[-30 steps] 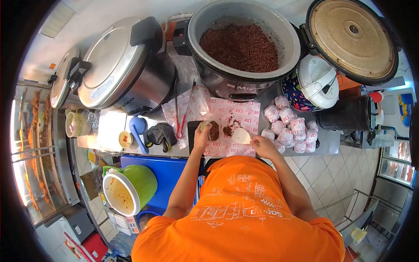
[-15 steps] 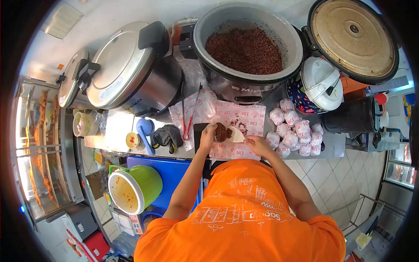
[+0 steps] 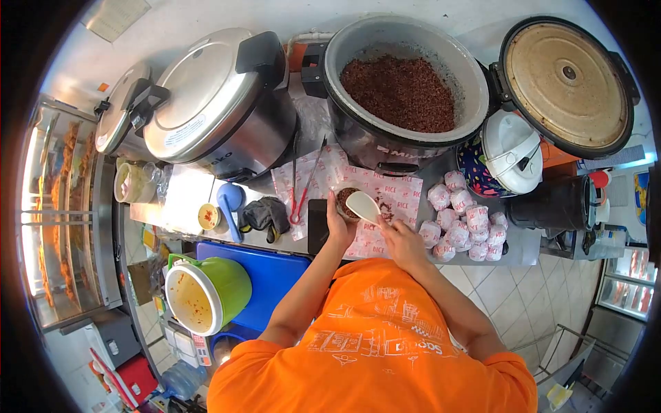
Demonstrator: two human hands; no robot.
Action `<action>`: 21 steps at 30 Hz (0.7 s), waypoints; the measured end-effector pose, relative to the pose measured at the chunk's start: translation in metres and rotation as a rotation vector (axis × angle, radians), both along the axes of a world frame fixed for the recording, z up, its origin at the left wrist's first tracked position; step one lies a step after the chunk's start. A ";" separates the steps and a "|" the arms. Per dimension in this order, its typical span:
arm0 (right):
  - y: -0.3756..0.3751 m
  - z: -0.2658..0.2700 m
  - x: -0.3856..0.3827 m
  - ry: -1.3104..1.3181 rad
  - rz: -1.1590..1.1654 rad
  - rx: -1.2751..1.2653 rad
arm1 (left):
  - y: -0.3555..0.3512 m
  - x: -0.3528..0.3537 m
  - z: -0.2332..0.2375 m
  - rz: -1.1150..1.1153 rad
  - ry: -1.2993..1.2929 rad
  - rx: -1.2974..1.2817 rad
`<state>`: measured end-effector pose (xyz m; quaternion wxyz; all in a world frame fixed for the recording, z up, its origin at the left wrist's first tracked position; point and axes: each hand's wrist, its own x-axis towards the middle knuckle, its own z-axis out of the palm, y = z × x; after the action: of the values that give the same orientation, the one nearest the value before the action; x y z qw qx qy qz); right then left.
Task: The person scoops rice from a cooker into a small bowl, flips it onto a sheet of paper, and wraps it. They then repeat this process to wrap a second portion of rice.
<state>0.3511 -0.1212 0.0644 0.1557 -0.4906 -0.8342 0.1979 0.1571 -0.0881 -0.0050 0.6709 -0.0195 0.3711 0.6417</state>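
Observation:
My left hand point(image 3: 339, 221) is wrapped round a small round bowl point(image 3: 342, 201) holding dark reddish-brown rice. In my right hand point(image 3: 401, 242) is a white paddle-like spoon point(image 3: 363, 206), its broad end over the bowl's right side. Beneath both hands lies pink-printed wrapping paper point(image 3: 406, 189) with loose grains on it. Beyond it stands a large open cooker point(image 3: 337, 103) with brown rice point(image 3: 399, 93) inside. Several round paper-wrapped bundles point(image 3: 458, 236) are piled to the right of the paper.
Red-handled tongs point(image 3: 296, 215), a dark phone-like slab point(image 3: 317, 227), dark gloves point(image 3: 264, 215) and a blue ladle point(image 3: 229, 199) lie left of the paper. Closed steel cookers point(image 3: 213, 103) stand behind. A green bucket point(image 3: 231, 292) is at lower left, a white-lidded jug point(image 3: 509, 155) at right.
The bowl has turned more upright in my left hand. My right hand has moved left, bringing the spoon over the bowl. The whole view has shifted slightly.

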 end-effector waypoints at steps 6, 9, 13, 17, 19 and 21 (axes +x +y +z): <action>0.018 0.009 0.023 0.391 -0.143 -0.165 | 0.010 0.004 0.019 0.004 -0.047 0.025; 0.029 0.012 0.038 0.795 -0.277 -0.647 | 0.009 0.005 0.020 -0.019 -0.128 0.073; 0.031 0.012 0.027 0.806 -0.237 -0.893 | 0.011 0.014 0.021 -0.052 -0.171 0.131; 0.028 0.007 0.027 0.519 -0.146 -0.671 | 0.006 0.021 0.012 -0.073 -0.041 0.038; 0.031 0.005 0.036 0.458 -0.107 -0.564 | 0.001 0.022 0.011 -0.123 -0.050 0.035; 0.030 0.001 0.053 0.498 -0.110 -0.681 | -0.005 0.031 0.022 -0.148 -0.051 -0.043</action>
<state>0.4045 -0.0908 0.0654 0.1919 -0.4952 -0.6306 0.5660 0.1878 -0.0927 0.0173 0.7252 -0.0228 0.3681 0.5814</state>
